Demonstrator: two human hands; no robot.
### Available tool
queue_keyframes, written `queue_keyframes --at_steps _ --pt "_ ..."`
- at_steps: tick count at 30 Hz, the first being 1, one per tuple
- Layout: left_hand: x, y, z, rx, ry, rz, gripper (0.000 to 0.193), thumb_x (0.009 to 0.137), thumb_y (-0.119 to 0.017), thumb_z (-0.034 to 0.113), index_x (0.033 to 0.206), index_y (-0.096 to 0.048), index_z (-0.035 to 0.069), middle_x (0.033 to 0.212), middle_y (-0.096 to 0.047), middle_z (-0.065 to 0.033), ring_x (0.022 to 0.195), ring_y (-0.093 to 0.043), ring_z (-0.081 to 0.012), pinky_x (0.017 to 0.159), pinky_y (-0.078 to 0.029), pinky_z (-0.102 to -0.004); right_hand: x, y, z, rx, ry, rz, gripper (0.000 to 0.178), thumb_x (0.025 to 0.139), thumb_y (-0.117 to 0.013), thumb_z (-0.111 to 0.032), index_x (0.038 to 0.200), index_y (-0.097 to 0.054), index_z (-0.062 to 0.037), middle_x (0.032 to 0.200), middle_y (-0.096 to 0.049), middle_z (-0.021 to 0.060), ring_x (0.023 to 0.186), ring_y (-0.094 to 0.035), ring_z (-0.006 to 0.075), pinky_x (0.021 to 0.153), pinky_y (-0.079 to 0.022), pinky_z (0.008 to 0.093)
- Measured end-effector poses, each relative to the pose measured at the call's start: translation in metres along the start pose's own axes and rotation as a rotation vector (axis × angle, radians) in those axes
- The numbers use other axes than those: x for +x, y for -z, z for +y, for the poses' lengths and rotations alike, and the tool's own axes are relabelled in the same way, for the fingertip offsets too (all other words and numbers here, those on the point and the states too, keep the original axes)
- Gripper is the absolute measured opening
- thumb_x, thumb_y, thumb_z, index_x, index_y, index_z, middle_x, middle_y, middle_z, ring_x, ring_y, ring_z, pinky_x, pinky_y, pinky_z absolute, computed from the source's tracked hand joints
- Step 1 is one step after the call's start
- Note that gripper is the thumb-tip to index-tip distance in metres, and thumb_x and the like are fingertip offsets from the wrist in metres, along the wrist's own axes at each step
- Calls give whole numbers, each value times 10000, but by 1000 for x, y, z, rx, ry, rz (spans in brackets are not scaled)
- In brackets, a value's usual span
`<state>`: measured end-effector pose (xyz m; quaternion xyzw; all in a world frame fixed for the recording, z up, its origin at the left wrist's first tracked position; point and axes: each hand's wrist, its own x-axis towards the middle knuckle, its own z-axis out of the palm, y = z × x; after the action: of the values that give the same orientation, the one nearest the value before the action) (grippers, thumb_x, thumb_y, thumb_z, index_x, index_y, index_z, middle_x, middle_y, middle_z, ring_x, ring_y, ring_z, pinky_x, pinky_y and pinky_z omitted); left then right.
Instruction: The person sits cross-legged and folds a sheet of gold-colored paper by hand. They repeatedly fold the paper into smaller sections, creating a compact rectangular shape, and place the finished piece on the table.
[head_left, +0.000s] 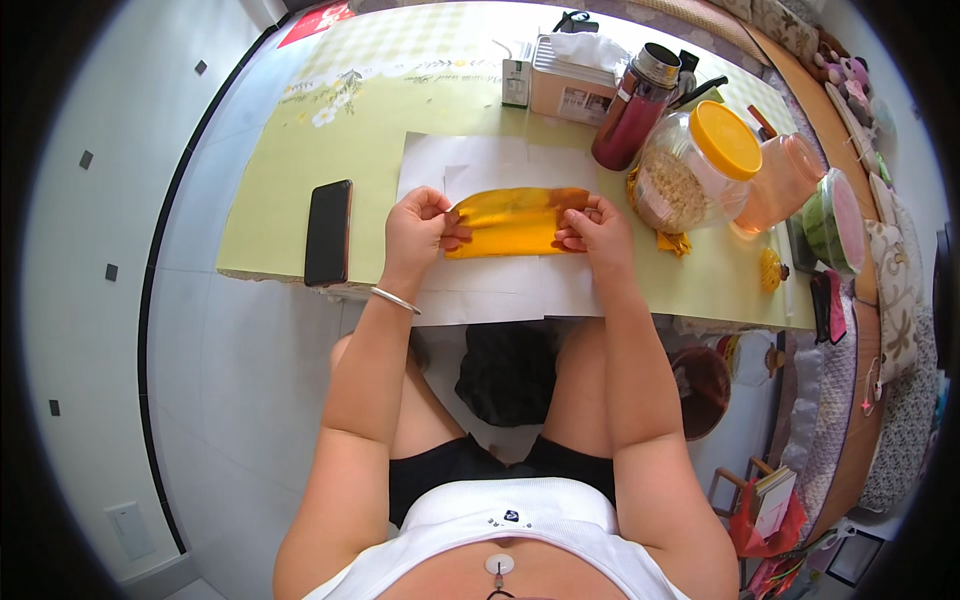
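A shiny yellow-gold sheet (505,225) is stretched between the person's two hands, over the white papers (490,290) at the near side of the bench (385,115); whether its underside touches them I cannot tell. The left hand (422,228) has its fingers pinched on the sheet's left end, and the right hand (597,232) has its fingers clamped on the right end. The upper edge bows, and the surface looks thin and creased, so uneven pulling could wrinkle it further or tear it, and a loose pinch could let one end spring free.

The papers overlap and reach the bench's near edge, so a dragging forearm could shift them. To the right, a yellow-lidded clear jar (690,160) stands near the right hand, with a dark red flask (628,120) just behind; a wide outward swing could knock either. On the left, a black phone (329,232) lies at the near edge, where a stray left elbow could push it off.
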<state>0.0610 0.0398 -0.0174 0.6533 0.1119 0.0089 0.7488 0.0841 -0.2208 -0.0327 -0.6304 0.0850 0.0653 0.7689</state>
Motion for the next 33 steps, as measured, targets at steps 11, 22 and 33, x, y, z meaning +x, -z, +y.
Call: queue_keyframes --at_steps 11,22,33 --pt "-14 11 0 55 -39 -139 68 906 -714 28 932 -702 -34 837 -733 -118 710 -682 -134 668 -564 -262 -24 15 -8 72 63 -74 112 955 -683 -106 967 -634 -7 889 -728 116 777 -732 171 723 -599 266" --pt "-29 17 -4 476 -200 -170 168 883 -771 101 796 -698 -23 740 -644 -18 584 -542 -79 546 -449 -233 -33 35 -12 -286 41 -109 175 957 -700 -156 891 -648 -3 752 -721 69 718 -696 110 684 -542 233" --pt "-32 7 -3 -49 15 -15 47 938 -687 22 953 -681 -22 824 -717 -87 718 -697 -126 620 -548 -218 -29 14 -8 -184 132 -33 160 970 -688 -155 940 -677 1 796 -706 49 688 -636 77 644 -501 218"
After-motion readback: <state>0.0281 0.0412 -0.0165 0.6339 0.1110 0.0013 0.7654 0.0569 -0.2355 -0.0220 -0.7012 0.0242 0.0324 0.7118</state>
